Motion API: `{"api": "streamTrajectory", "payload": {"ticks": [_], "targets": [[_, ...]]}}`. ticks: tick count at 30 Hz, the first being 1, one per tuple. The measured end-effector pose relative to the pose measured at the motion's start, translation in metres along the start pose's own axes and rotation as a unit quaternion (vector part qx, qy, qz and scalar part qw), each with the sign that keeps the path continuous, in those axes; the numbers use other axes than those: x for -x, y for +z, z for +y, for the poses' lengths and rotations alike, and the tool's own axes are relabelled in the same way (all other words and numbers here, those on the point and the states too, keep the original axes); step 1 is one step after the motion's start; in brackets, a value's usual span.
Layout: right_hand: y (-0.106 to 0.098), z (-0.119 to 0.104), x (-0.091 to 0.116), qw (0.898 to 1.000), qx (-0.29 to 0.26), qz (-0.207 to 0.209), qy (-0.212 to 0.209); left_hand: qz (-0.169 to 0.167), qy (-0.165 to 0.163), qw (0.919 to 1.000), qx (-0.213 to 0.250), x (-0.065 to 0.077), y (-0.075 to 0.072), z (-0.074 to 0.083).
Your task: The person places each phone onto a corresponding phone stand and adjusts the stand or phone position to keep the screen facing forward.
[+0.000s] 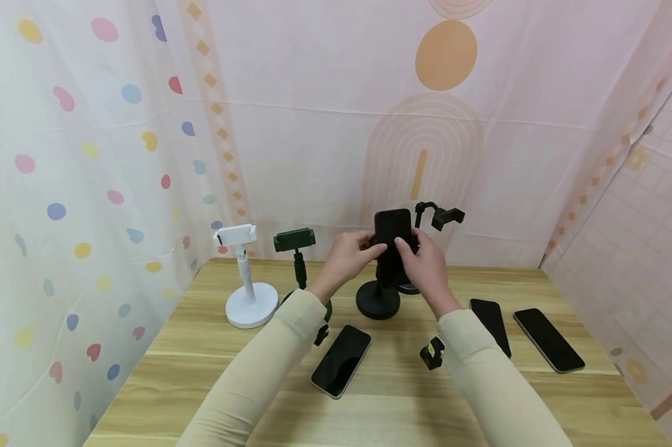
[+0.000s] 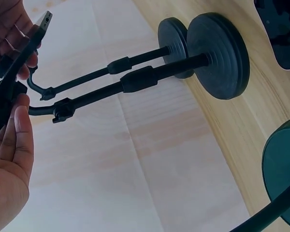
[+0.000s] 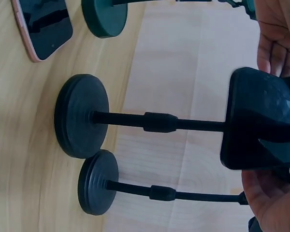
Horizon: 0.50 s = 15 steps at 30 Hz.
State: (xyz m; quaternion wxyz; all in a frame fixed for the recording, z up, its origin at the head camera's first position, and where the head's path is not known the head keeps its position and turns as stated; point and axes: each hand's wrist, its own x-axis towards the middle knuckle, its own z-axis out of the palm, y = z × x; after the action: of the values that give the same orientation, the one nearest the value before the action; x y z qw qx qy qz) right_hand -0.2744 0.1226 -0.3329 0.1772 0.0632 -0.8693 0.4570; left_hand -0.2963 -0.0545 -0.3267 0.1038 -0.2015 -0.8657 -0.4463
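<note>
A black smartphone (image 1: pixel 393 225) stands upright at the holder of a black phone stand (image 1: pixel 378 302). My left hand (image 1: pixel 348 253) grips the phone's left side, thumb on the front edge and fingers behind. Opposite it, my right hand (image 1: pixel 426 266) holds the right side with its thumb across the screen. In the right wrist view the phone (image 3: pixel 258 121) covers the stand's holder. From the left wrist view, the left fingers (image 2: pixel 23 125) lie against the dark holder behind the phone. How far the phone sits in the clamp is hidden.
Another black stand (image 1: pixel 447 216) with a bent neck stands just behind. Left are a white phone stand (image 1: pixel 252 305) and a dark green one (image 1: pixel 294 240). One phone (image 1: pixel 342 361) lies in front; two more phones (image 1: pixel 489 323) (image 1: pixel 549 340) lie at the right. A curtain backs the table.
</note>
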Motion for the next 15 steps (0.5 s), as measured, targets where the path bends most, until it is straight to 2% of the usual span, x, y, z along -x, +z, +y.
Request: {"api": "streamTrajectory", "payload": {"ticks": [4, 15], "targets": [[-0.0013, -0.0030, -0.0029, 0.999, -0.008, -0.029, 0.016, 0.005, 0.003, 0.9999, 0.010, -0.0017, -0.0025, -0.0030], [0.0083, -0.0086, -0.0093, 0.998, -0.021, -0.050, 0.043, 0.032, -0.002, 0.9995, 0.004, 0.0006, -0.0092, -0.0059]]}}
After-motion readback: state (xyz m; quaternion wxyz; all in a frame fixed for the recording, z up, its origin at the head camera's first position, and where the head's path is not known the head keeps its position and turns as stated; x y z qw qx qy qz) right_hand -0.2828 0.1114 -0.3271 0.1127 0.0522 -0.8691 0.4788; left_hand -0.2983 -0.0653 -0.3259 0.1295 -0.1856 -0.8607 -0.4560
